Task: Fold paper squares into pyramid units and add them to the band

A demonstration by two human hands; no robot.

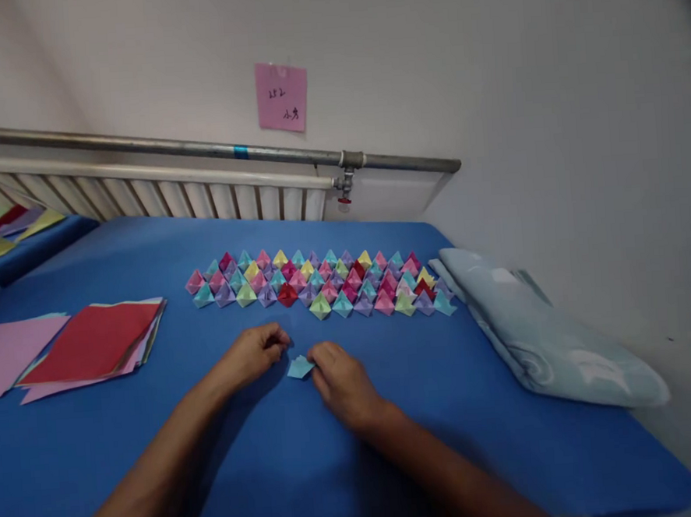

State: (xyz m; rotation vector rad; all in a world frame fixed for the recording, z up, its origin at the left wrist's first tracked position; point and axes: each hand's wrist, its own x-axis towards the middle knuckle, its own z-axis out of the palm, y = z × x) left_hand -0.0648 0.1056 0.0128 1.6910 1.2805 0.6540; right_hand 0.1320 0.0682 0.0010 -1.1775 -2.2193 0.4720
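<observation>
My right hand [341, 380] pinches the right corner of a small folded light-blue paper [300, 367] just above the blue surface. To its upper left is my left hand [259, 351], fingers curled together and apart from that paper; whether anything is between the fingertips is too small to tell. Beyond both hands, several folded paper pieces [319, 306] in pink, blue, yellow, red, green and purple stand in close rows across the blue cover [358, 460].
On the left lie a stack of red and other coloured sheets [96, 342] and pink sheets [12, 353]. A folded pale-blue blanket [537, 332] is at the right. Behind are a radiator [222, 200], a metal pipe [169, 148] and a pink note [282, 97] on the wall.
</observation>
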